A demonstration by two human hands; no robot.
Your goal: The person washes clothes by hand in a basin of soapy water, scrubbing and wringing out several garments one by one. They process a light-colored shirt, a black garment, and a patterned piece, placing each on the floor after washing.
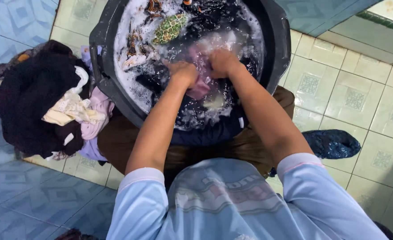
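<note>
Between the clenched fingers of the left hand [182, 72] and right hand [223, 62], a sodden pink cloth [199, 87] is bunched mid-scrub, at the centre of the round black plastic tub [280, 40] of soapy water. Several garments soak around it, and at nine o'clock a heap of dark and pastel laundry [41, 100] lies on the tiled floor [361, 98], seemingly unwashed, so much work looks left.

Floor here is a mix: pale cream square ceramic tiles with little grey-green patterned squares [354, 100] on the right and under everything, and glossy light-blue tiles with a faint geometric print [32, 200] down the left side and bottom corner. Top right there's a raised tiled ledge with a dark green trim strip [383, 20] running diagonally along its edge. Light is soft and even, a bit of sheen on the blue tiles, no hard shadows.
</note>
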